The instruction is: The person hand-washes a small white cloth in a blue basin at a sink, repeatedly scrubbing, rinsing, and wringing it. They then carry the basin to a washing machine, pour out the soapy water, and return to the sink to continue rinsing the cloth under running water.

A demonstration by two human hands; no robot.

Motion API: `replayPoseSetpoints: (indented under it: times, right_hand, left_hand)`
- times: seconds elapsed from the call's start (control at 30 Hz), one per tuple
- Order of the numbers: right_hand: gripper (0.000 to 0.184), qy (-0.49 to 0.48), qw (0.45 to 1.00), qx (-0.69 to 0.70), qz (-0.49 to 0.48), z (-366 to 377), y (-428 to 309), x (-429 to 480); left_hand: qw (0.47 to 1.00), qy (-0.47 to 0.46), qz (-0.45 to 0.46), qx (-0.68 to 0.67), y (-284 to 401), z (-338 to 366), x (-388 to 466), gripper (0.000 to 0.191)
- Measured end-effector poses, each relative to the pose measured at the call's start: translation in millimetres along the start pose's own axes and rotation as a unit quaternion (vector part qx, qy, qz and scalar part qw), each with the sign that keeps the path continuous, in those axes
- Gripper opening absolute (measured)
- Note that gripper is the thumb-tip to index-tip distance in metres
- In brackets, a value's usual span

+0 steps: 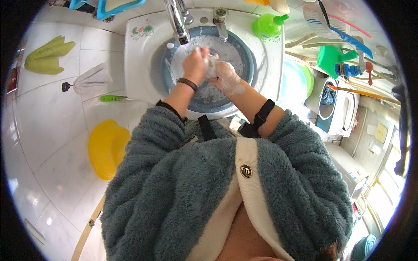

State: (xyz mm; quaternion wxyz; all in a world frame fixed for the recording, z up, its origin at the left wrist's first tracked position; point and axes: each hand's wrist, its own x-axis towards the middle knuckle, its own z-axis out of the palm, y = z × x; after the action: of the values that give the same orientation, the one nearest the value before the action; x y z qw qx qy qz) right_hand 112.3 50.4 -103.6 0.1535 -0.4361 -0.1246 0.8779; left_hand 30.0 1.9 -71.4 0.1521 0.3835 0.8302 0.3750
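My left hand [195, 63] and my right hand [226, 72] meet over a blue-grey basin [249, 70] of sudsy water, which stands in a white ceramic sink [140, 71]. Between them is a small whitish, foam-covered item [210, 67], possibly a cloth; suds and blur hide its exact kind. Foam coats my right hand and wrist. The fingers of my left hand are blurred and bent over the item. A chrome faucet [178, 24] hangs just above the basin's back edge, with a second tap [221, 24] to its right.
A green bottle [267, 26] stands at the sink's back right corner. On the tiled wall at left hang a green cloth [49, 55], a whitish cloth [93, 80] and a green-handled tool [112, 98]. A yellow basin [106, 148] is below them. Combs [351, 40] and a green container [329, 60] are at right.
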Motion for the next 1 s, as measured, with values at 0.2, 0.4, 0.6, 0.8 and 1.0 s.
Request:
replayPoseSetpoints:
  times: [0.2,0.4,0.6,0.8,1.0]
  right_hand:
    - [0.029,0.026,0.993,-0.103,-0.054,4,-23,-2]
    - [0.028,-0.004,0.995,0.100,-0.028,-8,-31,9]
    - [0.020,0.050,0.997,-0.051,-0.040,-8,-27,4]
    - [0.027,-0.082,0.993,-0.079,0.019,-4,6,-5]
    - [0.016,-0.116,0.830,-0.474,-0.269,-27,-2,9]
  left_hand:
    - [0.946,-0.296,-0.115,-0.072,-60,-30,33,0.042]
    - [0.915,-0.386,-0.092,-0.079,-32,-36,-11,0.036]
    - [0.975,-0.134,0.163,-0.073,25,-33,-24,0.027]
    - [0.994,-0.097,0.049,0.001,26,-18,-6,0.026]
    - [0.990,-0.079,0.112,0.044,26,-14,-4,0.032]
